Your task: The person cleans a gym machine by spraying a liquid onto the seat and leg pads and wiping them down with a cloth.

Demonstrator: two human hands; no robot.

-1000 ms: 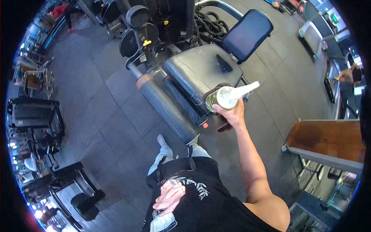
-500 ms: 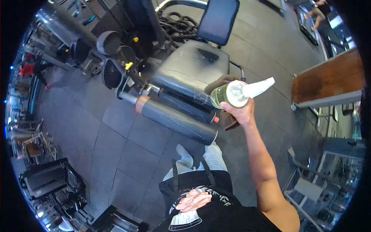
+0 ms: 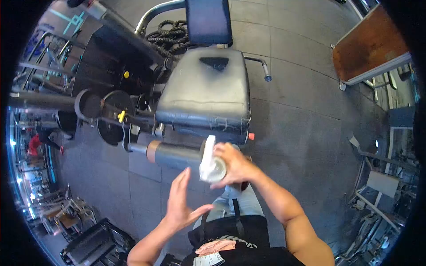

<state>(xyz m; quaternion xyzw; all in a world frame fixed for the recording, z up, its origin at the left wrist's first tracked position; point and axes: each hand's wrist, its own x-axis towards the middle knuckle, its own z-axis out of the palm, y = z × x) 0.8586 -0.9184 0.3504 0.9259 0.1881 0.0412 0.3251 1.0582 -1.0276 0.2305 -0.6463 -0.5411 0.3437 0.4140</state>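
My right hand (image 3: 236, 165) is wrapped round a spray bottle (image 3: 215, 167) with a white nozzle, held upright above the padded roller (image 3: 175, 154) of a gym machine. Seen from above, the bottle's top hides most of its body. To its left, my left hand (image 3: 181, 205) is open, thumb and fingers apart, not touching the bottle. The machine's worn seat pad (image 3: 204, 91) lies just beyond the roller, its dark backrest (image 3: 208, 20) behind. The brown cloth seen earlier beside the bottle cannot be clearly made out.
Weight plates (image 3: 116, 113) and a yellow knob (image 3: 121, 116) are on the machine's left side. A coiled black rope (image 3: 171, 40) lies behind the seat. A brown board (image 3: 370, 46) stands at the right. A person in red (image 3: 35, 144) is far left.
My right hand has brought the spray bottle left and closer to my body, from beside the seat to over the roller. My left hand has come into view.
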